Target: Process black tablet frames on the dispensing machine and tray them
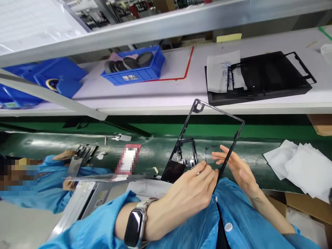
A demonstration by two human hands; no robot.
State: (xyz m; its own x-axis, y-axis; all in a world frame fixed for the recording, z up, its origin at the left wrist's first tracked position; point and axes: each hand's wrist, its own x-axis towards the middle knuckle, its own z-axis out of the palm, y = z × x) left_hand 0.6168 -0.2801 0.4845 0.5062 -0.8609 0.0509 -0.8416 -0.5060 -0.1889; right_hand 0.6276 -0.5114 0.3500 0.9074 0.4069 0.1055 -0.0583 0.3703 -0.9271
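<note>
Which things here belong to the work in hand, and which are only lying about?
Probably the job:
black frame, in the left hand
perhaps smaller frames behind it

Probably lying about:
blue bin with dark round pieces
white sheets at right

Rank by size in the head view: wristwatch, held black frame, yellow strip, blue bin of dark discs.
1. Held black frame
2. Blue bin of dark discs
3. Wristwatch
4. Yellow strip

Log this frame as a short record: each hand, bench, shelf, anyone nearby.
Left hand: gripping thin black rectangular frame near its lower end
Right hand: open beside the frame; contact unclear
Bench: white sheets at right, red-bordered sheet left of the frame
Shelf: blue bin holding dark round parts
Nearby: co-worker at left, hands at a gray part
</note>
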